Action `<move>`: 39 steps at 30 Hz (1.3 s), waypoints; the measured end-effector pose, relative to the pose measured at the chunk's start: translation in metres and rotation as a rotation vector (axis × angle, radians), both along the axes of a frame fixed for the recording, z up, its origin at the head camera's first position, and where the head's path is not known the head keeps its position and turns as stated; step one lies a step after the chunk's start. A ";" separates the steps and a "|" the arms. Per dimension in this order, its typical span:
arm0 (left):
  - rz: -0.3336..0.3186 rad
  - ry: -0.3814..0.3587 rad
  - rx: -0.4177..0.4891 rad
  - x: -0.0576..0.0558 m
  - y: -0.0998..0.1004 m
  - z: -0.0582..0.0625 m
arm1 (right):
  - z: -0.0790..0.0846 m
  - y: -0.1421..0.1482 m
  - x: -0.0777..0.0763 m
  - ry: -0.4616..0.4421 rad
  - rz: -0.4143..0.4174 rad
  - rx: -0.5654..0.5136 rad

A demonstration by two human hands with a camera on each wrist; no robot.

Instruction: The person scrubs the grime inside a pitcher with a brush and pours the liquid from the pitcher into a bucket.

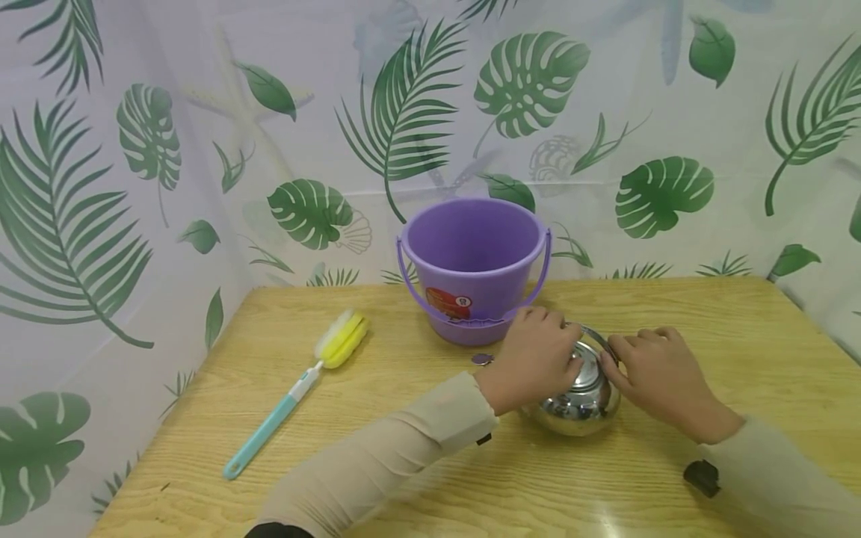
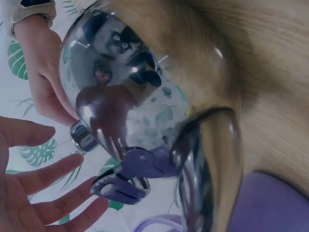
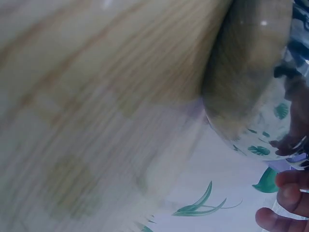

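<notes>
A shiny steel kettle (image 1: 580, 407) with a round body stands on the wooden table, its spout pointing left toward the bucket. Over its left side reaches my left hand (image 1: 538, 355), thumb beside the lid; in the left wrist view its fingers (image 2: 58, 208) are spread, near the lid knob (image 2: 85, 136) and a folded handle bracket. My right hand (image 1: 662, 381) is at the kettle's right side, fingers bent over the end of the arched handle (image 1: 595, 338), thumb toward the body. In the right wrist view, its bent fingertips (image 3: 289, 198) appear beside the kettle wall (image 3: 251, 92).
A purple bucket (image 1: 471, 291) with its handle hanging in front stands just behind the kettle. To the left lies a bottle brush (image 1: 289, 400) with a yellow and white sponge head and a turquoise handle. Leaf-patterned sheeting (image 1: 430, 134) covers the walls behind and beside the table (image 1: 430, 501).
</notes>
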State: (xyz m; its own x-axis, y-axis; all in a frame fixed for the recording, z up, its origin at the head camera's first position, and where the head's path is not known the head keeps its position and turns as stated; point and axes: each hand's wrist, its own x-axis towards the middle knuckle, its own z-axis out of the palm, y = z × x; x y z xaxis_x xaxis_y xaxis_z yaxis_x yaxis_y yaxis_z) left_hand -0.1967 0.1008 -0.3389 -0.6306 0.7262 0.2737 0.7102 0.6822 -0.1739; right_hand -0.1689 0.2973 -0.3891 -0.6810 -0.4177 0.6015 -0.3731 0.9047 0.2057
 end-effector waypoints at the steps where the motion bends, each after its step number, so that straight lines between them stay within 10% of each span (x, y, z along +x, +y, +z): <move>1: 0.001 -0.006 -0.010 -0.001 0.002 -0.001 | -0.001 0.000 -0.001 0.015 0.003 0.005; 39: -0.014 -0.008 -0.096 -0.007 0.008 -0.006 | 0.007 0.016 -0.003 0.112 0.147 0.145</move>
